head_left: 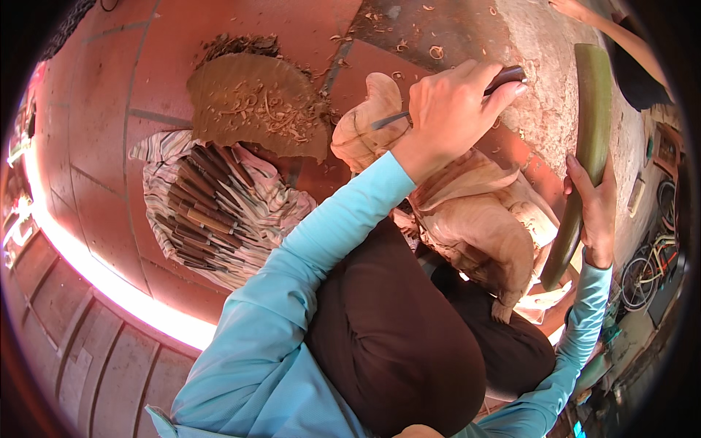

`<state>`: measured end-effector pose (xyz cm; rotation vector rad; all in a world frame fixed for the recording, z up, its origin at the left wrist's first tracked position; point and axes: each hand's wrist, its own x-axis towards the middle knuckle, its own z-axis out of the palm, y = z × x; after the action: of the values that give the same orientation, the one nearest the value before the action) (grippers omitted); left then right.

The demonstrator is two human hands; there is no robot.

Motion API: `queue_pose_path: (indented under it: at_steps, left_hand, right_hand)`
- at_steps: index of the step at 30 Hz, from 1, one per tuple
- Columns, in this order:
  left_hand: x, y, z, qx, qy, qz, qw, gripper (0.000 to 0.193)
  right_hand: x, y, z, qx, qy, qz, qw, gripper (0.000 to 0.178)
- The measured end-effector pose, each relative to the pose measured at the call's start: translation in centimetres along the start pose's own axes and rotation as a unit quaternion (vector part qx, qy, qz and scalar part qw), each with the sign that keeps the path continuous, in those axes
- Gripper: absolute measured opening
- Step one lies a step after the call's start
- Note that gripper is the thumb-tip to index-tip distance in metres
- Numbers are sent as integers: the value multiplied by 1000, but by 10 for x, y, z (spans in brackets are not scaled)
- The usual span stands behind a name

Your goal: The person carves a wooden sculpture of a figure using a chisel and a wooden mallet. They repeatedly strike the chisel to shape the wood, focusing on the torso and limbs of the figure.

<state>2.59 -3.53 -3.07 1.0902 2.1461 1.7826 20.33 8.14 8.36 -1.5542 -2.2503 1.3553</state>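
My left hand [449,109] is closed around a chisel. Its dark handle [507,77] sticks out past my thumb, and its narrow metal blade [389,121] points left over a carved figure of pale wood [478,226]. The figure has rounded, flowing shapes and rests by my bent legs; my left hand and forearm hide part of it. On the right, my right hand [599,208] grips a long, smooth, olive-green club [593,95] near its lower half. The club stands nearly upright beside the carving, its thick end away from me.
Several chisels [204,208] with dark handles lie on a striped cloth [164,157] at the left. Beyond it, a brown flat piece [219,87] carries curled shavings. Red tiles [95,146] cover the floor. Another person's arm [628,40] shows at top right; a bicycle [639,281] stands far right.
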Motion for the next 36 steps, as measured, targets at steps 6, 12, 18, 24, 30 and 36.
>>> queue_pose_path:
  at_steps: [6,12,18,24,30,36]
  left_hand:
    - [1,4,-7,-25,-7,-19,999,29]
    - [-3,0,-5,-22,17,-8,1000,28]
    - [-6,0,-7,-27,-3,-12,1000,26]
    - [-6,4,-13,-30,14,9,999,25]
    - [-9,9,-12,3,-7,53,999,26]
    - [-1,5,-8,-8,-29,20,999,28]
  right_hand:
    - [-5,5,12,-219,4,-141,965,58]
    - [-6,-9,4,-152,-11,44,987,59]
    - [-8,2,3,-199,8,-74,977,57]
    - [-17,0,8,-257,-32,-145,955,62]
    - [-14,-6,10,-124,36,-29,991,47]
    - [-9,-14,6,-47,28,-36,998,27]
